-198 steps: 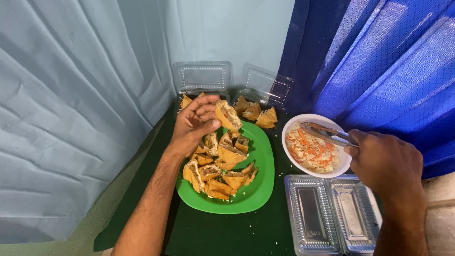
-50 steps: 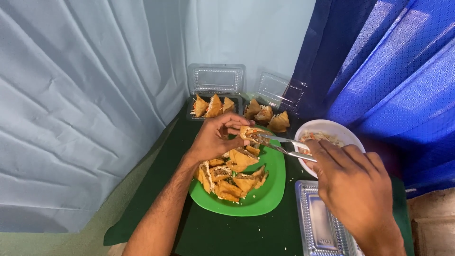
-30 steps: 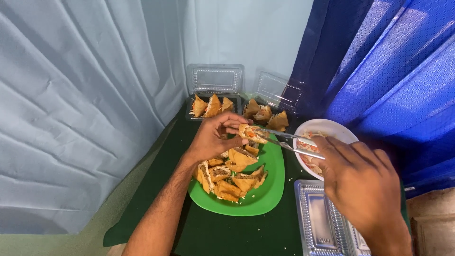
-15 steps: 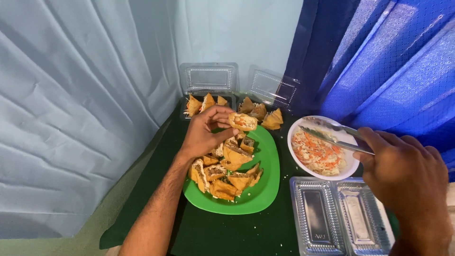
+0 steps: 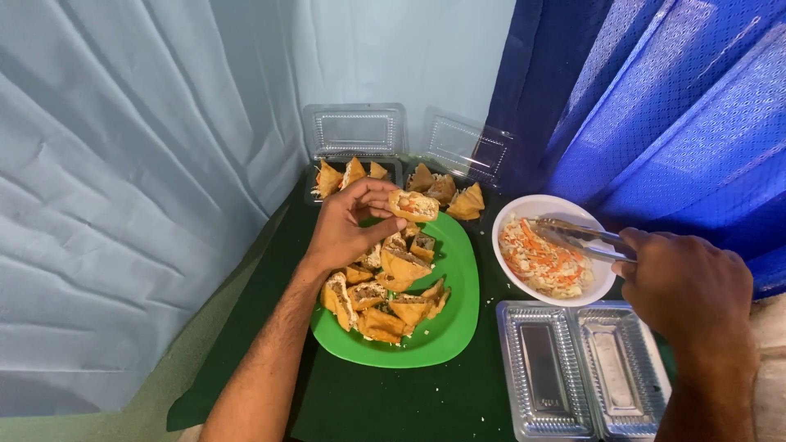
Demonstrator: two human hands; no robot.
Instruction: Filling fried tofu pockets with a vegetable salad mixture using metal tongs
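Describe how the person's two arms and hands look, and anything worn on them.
Both forearms are bare, with no sleeve in view. The left hand and right hand wear no gloves, and no ring, watch or bracelet shows. Fine hair shows along the left forearm.

filled pastry (image 5: pixel 413 205): golden, open side up, above green plate | metal tongs (image 5: pixel 583 237): over slaw bowl

Clear plastic clamshell boxes (image 5: pixel 583 372) front right, two more (image 5: pixel 358 139) behind.
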